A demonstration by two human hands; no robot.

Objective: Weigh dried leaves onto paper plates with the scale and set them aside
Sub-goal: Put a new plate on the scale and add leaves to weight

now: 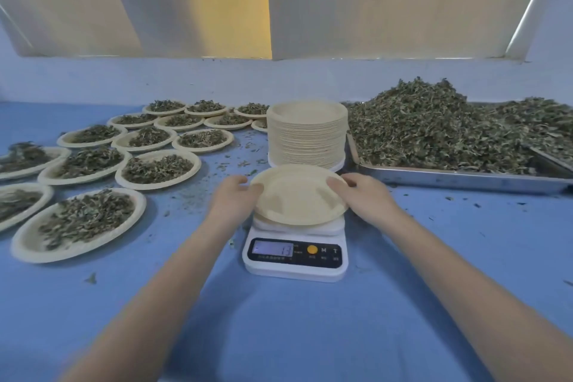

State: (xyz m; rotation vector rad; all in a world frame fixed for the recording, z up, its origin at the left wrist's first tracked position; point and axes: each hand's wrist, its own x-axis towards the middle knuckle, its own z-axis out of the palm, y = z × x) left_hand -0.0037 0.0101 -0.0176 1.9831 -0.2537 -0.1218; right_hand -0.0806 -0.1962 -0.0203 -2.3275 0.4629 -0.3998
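Note:
An empty paper plate (297,195) lies on the white digital scale (296,253) at the middle of the blue table; the display reads 13. My left hand (234,195) holds the plate's left rim and my right hand (362,194) holds its right rim, fingers curled over the edge. Behind the scale stands a tall stack of empty plates (307,133). A big heap of dried leaves (440,127) fills a metal tray (465,178) at the right.
Several filled plates of leaves (83,220) cover the left half of the table, back to the wall. Loose leaf crumbs are scattered over the blue table top (279,335). A pale wall and window sill run along the back.

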